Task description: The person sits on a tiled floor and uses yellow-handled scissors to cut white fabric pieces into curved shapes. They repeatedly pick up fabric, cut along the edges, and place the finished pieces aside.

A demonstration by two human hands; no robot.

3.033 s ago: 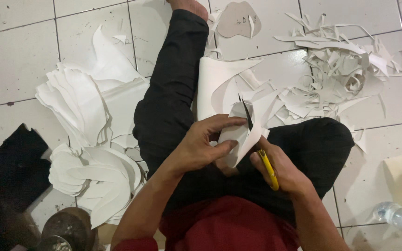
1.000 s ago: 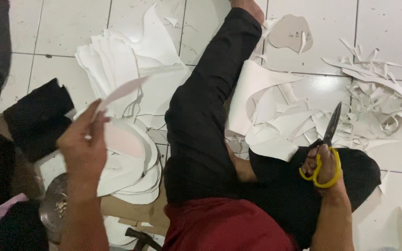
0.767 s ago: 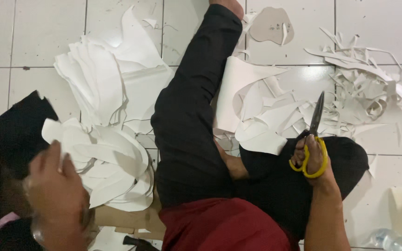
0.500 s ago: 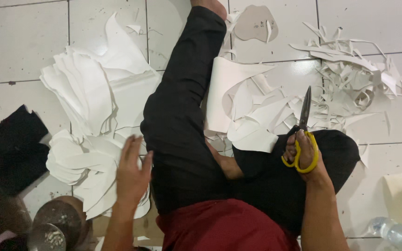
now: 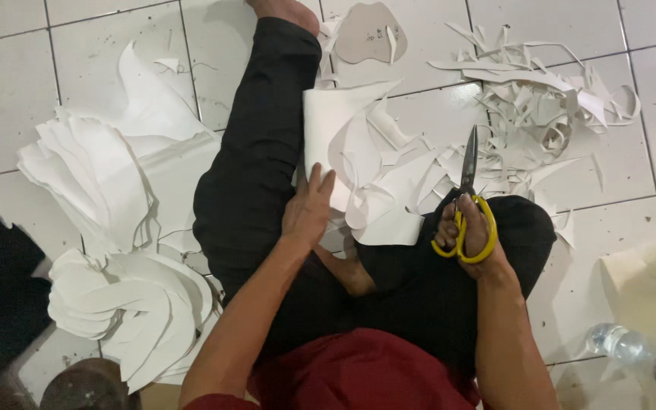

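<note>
Left hand (image 5: pixel 309 209) flat, fingers spread on one white sheet (image 5: pixel 335 140); right hand (image 5: pixel 472 231) clamped on one yellow-handled scissors (image 5: pixel 466 197), two cut-piece stacks (image 5: pixel 115 250) on floor

Matt white paper sheets (image 5: pixel 366 175); glossy floor tiles (image 5: pixel 9 83); yellow plastic-handled metal scissors (image 5: pixel 466 209).

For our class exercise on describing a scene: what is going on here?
A person sits on a tiled floor with white sheet pieces all round. The left hand rests on a white sheet beside the leg; the right hand holds yellow-handled scissors, blades pointing away. Cut shapes are stacked at the left, offcuts at the right.
</note>
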